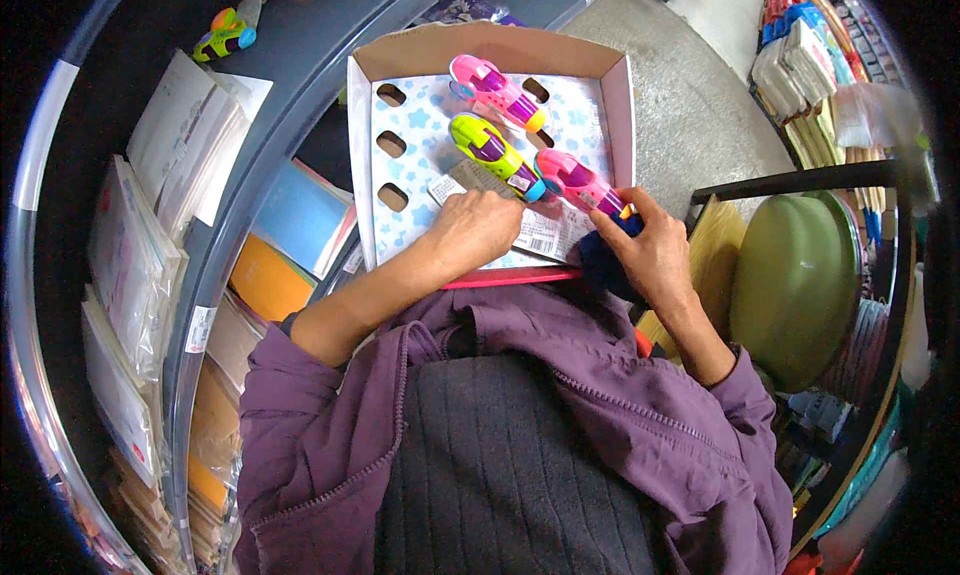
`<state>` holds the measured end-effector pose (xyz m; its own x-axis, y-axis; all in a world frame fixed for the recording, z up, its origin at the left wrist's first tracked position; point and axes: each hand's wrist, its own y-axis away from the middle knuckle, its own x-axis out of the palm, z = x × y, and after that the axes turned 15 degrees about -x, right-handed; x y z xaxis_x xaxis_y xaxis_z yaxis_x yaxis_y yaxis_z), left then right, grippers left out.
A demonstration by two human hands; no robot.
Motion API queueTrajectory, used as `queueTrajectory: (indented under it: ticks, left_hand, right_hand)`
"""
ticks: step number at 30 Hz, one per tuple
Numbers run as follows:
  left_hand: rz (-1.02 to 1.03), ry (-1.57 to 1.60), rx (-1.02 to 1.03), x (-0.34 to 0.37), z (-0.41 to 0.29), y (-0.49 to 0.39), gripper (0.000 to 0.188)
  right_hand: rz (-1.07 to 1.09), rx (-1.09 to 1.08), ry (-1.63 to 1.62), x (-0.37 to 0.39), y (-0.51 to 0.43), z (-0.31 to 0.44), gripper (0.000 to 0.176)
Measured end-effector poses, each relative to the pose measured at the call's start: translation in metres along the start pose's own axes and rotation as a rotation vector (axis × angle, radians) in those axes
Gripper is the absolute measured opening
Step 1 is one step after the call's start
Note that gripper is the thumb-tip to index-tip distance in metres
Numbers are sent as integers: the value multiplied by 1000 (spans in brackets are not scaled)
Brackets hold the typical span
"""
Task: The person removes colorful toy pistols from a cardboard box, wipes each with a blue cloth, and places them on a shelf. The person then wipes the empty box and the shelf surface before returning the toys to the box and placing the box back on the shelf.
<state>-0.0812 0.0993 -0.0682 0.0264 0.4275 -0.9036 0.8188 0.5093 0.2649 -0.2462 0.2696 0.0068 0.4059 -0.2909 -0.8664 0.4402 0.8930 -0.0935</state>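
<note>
An open cardboard box (361, 155) with a blue-patterned floor and cut-out holes is in front of me. In it lie a lime-green and purple plastic toy (491, 155), a near pink and purple toy (574, 181) and a far pink toy (495, 91). My left hand (480, 226) is curled over a printed card (551, 233) just below the green toy; its fingertips are hidden. My right hand (652, 241) holds a bunched dark blue cloth (606, 263), its thumb and forefinger around the near pink toy's yellow tip.
To the left, a dark shelf (247, 170) carries plastic-wrapped paper stacks (187, 139); a blue notebook (304, 215) lies lower. Another green toy (225, 38) rests on the shelf. Green round stool seats (787, 290) are stacked at right, near a black bar (802, 181). Concrete floor (667, 109) shows beyond.
</note>
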Motion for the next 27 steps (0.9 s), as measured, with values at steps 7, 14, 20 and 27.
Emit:
queueTrajectory:
  ticks: [7, 14, 20, 27]
  left_hand:
    - [20, 113, 19, -10, 1, 11, 26]
    - [85, 80, 37, -13, 6, 12, 46]
    - [58, -59, 47, -7, -2, 7, 46]
    - [38, -18, 34, -18, -17, 12, 37]
  right_hand:
    - [-2, 62, -179, 4, 8, -14, 51]
    - [-40, -92, -219, 11, 3, -18, 47]
    - [27, 54, -351, 4, -8, -29, 52]
    - [25, -52, -320, -12, -16, -22, 48]
